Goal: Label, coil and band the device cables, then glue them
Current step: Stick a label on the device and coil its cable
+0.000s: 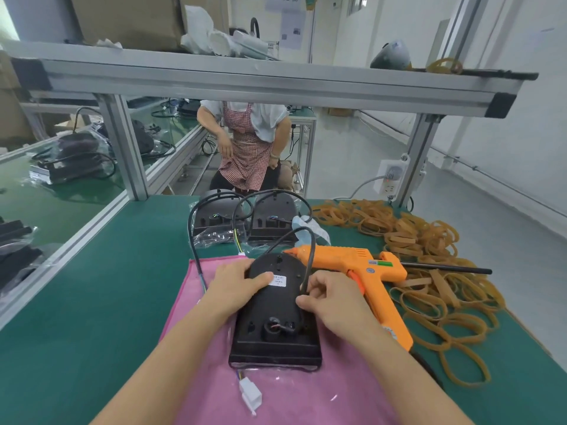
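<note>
A black device lies back side up on a pink cloth. A small white label is stuck near its top. My left hand rests on the device's upper left, thumb pressing the label's edge. My right hand pinches the device's black cable, which loops up over the device. A white connector on thin wires lies on the cloth below the device.
An orange glue gun lies right of the device. Several tan rubber bands are heaped at the right. Two more black devices with cables stand behind the cloth. A person in a checked apron stands beyond the green table.
</note>
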A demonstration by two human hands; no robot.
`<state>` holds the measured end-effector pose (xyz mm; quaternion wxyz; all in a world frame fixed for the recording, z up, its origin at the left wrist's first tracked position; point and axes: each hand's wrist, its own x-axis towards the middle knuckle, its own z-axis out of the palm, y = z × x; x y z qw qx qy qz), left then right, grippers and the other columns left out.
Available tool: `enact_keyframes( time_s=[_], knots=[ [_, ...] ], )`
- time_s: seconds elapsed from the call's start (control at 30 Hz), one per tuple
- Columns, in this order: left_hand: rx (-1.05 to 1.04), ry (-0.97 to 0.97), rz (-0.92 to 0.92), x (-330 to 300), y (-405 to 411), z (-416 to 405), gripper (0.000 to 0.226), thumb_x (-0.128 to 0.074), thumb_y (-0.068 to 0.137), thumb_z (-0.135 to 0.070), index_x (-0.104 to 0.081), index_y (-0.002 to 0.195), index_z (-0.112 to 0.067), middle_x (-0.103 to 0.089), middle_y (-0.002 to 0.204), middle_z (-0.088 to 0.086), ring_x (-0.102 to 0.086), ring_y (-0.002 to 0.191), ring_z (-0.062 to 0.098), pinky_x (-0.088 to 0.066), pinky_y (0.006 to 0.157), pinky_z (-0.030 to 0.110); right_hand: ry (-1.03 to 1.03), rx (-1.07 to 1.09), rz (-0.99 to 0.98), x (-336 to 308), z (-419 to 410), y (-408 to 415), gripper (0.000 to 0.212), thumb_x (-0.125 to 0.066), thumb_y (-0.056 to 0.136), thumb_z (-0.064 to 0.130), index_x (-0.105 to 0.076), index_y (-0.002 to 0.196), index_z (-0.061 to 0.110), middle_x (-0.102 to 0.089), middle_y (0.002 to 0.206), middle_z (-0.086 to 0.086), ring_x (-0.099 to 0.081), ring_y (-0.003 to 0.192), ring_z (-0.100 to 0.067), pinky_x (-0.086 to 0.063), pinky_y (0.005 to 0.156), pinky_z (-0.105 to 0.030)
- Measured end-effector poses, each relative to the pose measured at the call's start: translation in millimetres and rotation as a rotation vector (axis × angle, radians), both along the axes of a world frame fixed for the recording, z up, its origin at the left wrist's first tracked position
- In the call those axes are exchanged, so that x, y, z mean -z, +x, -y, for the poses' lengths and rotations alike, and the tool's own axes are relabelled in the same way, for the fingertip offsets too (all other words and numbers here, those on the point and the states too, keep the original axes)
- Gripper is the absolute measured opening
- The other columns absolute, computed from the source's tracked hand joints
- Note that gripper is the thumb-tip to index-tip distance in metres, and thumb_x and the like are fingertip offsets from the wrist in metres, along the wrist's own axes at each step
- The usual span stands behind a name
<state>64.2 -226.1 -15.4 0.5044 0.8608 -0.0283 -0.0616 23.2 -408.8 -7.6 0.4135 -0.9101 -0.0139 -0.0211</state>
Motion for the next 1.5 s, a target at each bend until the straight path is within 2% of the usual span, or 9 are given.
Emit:
enact_keyframes(
  time_s=[0.23, 0.4, 0.57, 0.7, 0.83, 0.93, 1.1, 1.3, 1.5],
  knots=[
    [0.137, 0.467, -0.092, -14.1, -40.2, 22.4, 0.136, -0.059, 0.033, -0.078, -0.014, 0.152, -0.031, -0.004, 0.16, -0.003, -0.003, 0.147, 0.014, -0.008, 0.119, 0.041, 0.067, -0.117, -0.089, -8.5, 0.5, 12.8, 0.027, -0.072, 0.079, 0.008, -0.063, 0.102, 0.016, -0.065, 0.084, 0.005, -0.058, 0.071, -0.007, -0.051, 0.075, -0.029],
    [0.133, 0.504, -0.006, -14.9, -36.2, 34.4, 0.119, -0.079, 0.056, -0.056, -0.013, 0.151, -0.031, -0.007, 0.158, -0.015, -0.005, 0.146, 0.018, -0.012, 0.117, 0.043, -0.273, -0.06, 0.033, -5.0, -15.4, 33.0, 0.026, -0.045, 0.099, 0.024, -0.048, 0.123, 0.013, -0.05, 0.116, -0.008, -0.053, 0.105, -0.026, -0.043, 0.087, -0.039],
    [-0.185, -0.147, 0.174, -10.0, -14.5, -9.0, 0.035, -0.079, 0.071, -0.028, -0.065, 0.101, -0.037, -0.063, 0.111, -0.012, -0.058, 0.09, -0.005, -0.044, 0.076, 0.012, -0.498, -0.033, 0.179, 11.8, -20.4, 35.8, 0.044, -0.034, 0.104, 0.026, -0.028, 0.146, 0.014, -0.042, 0.128, -0.007, -0.047, 0.111, -0.026, -0.035, 0.075, -0.031],
    [-0.266, 0.201, 0.063, 10.8, 21.2, -33.1, 0.025, -0.056, 0.093, -0.016, -0.063, 0.117, -0.011, -0.067, 0.114, 0.007, -0.06, 0.102, 0.022, -0.045, 0.093, 0.032, -0.666, -0.066, 0.189, 12.4, -20.2, 37.3, 0.045, -0.031, 0.105, 0.026, -0.025, 0.148, 0.017, -0.037, 0.132, -0.008, -0.042, 0.113, -0.025, -0.035, 0.08, -0.031],
    [-0.244, 0.404, 0.101, 15.9, 41.0, -14.9, 0.02, -0.052, 0.095, -0.03, -0.062, 0.098, -0.013, -0.067, 0.1, 0.003, -0.062, 0.093, 0.024, -0.046, 0.08, 0.033, -0.619, -0.129, -0.002, 3.3, -20.9, 39.6, 0.051, -0.03, 0.105, 0.025, -0.012, 0.153, 0.023, -0.035, 0.141, -0.014, -0.048, 0.114, -0.032, -0.04, 0.081, -0.035],
    [-0.301, 0.575, 0.332, 9.2, 54.1, -5.3, 0.03, -0.056, 0.09, -0.018, -0.052, 0.119, -0.017, -0.052, 0.12, 0.003, -0.055, 0.099, 0.024, -0.041, 0.075, 0.032, -0.584, -0.17, -0.079, -2.0, -18.9, 38.5, 0.057, -0.03, 0.104, 0.023, -0.005, 0.155, 0.027, -0.044, 0.142, -0.017, -0.054, 0.114, -0.034, -0.042, 0.087, -0.038],
    [0.228, 0.788, 0.558, -10.1, 78.7, 7.5, 0.051, -0.049, 0.096, -0.019, -0.038, 0.144, -0.032, -0.039, 0.148, -0.008, -0.029, 0.137, 0.019, -0.014, 0.115, 0.042, -0.631, -0.162, -0.038, -1.0, -20.4, 38.8, 0.055, -0.029, 0.105, 0.025, -0.005, 0.155, 0.028, -0.049, 0.138, -0.018, -0.056, 0.113, -0.032, -0.044, 0.089, -0.039],
    [0.203, 0.548, 0.516, -57.0, 93.1, -29.8, 0.017, -0.055, 0.097, -0.021, -0.072, 0.098, -0.016, -0.066, 0.087, -0.006, -0.059, 0.082, 0.011, -0.045, 0.088, 0.032, -0.527, -0.032, 0.137, 13.3, -22.1, 32.0, 0.057, -0.03, 0.105, 0.028, 0.0, 0.154, 0.029, -0.042, 0.129, -0.01, -0.053, 0.103, -0.029, -0.041, 0.071, -0.034],
    [0.18, 0.068, 0.16, -43.2, 67.6, -46.7, 0.012, -0.063, 0.093, -0.022, -0.074, 0.097, -0.02, -0.056, 0.051, -0.014, -0.037, 0.04, 0.001, -0.035, 0.045, 0.012, -0.529, 0.027, 0.177, -8.3, -25.5, 14.8, 0.044, -0.035, 0.104, 0.031, -0.032, 0.147, 0.024, -0.037, 0.138, -0.004, -0.038, 0.123, -0.024, -0.038, 0.099, -0.035]
  ],
)
